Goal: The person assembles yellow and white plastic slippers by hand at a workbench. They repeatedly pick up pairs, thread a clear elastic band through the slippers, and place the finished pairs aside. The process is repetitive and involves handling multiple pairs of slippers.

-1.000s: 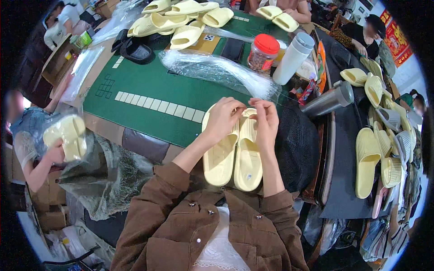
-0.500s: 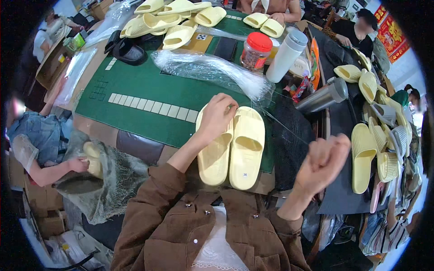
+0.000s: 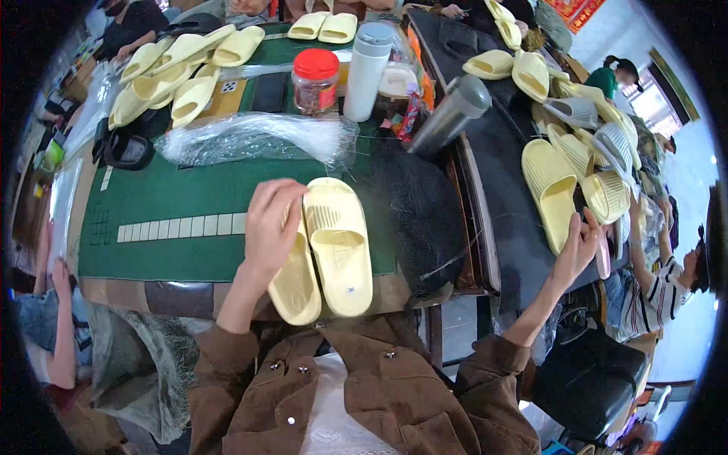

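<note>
A pair of pale yellow slide slippers stands side by side at the table's front edge: the left slipper (image 3: 297, 292) and the right slipper (image 3: 345, 265). My left hand (image 3: 271, 224) lies over the front of the left one, hiding much of it, fingers curled together; what they grip is hidden. Out to the right, my right hand (image 3: 572, 254) has its fingers apart, nothing visibly held. It reaches beside the heel of a yellow slipper (image 3: 547, 186) on the dark side table; whether it touches cannot be made out.
Behind the pair lies a clear bag of thin plastic strands (image 3: 258, 140). A red-lidded jar (image 3: 315, 87), a white bottle (image 3: 369, 76) and a steel tumbler (image 3: 451, 114) stand beyond. More slippers (image 3: 171, 80) pile at far left. Other people sit around.
My right hand has moved from beside the pair to the slippers on the right, its closed fingers now spread. My left hand stays at the pair. The view has swung right.
</note>
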Available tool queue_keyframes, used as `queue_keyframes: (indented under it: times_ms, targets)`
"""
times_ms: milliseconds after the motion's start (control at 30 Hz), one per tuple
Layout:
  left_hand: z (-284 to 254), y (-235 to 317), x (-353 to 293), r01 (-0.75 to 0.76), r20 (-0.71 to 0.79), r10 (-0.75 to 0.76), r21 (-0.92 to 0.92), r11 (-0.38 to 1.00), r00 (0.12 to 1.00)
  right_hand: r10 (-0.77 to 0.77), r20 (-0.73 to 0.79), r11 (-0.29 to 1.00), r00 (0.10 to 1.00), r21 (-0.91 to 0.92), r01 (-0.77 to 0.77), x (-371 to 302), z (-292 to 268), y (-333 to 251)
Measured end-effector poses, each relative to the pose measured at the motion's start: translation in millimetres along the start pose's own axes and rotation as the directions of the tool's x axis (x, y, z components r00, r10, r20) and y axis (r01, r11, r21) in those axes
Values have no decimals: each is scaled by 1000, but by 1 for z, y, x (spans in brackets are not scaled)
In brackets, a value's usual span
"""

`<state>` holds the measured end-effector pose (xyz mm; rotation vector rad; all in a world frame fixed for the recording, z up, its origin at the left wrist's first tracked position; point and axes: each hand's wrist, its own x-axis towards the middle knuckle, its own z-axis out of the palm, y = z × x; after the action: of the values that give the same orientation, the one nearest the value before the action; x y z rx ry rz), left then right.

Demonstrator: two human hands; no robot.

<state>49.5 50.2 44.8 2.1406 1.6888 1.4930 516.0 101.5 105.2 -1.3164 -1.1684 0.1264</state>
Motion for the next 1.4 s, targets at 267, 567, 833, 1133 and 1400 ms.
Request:
queue_keyframes:
  times_ms: [267,567,833,1133,1400]
  targets:
    - [0,33,-58,-107,328,6,293,950,945,-341,237,595,910,-694,404,51,16,15]
    - [4,17,-63,-136,329,4,379,915,944,-242,314,621,918,-677,395,95,35,41]
    - [12,24,-53,-22,291,-101,391,920,951,-92,534,832,840,-423,360,58,31,-19]
    - [-57,-61,-69,23,113,-170,766,643,979,51,683,904,729,-342,257,6,2,-37]
    - [-201,-200,-104,223,-167,-271,956,189,948,-76,479,757,875,-543,363,-4,-10,-35]
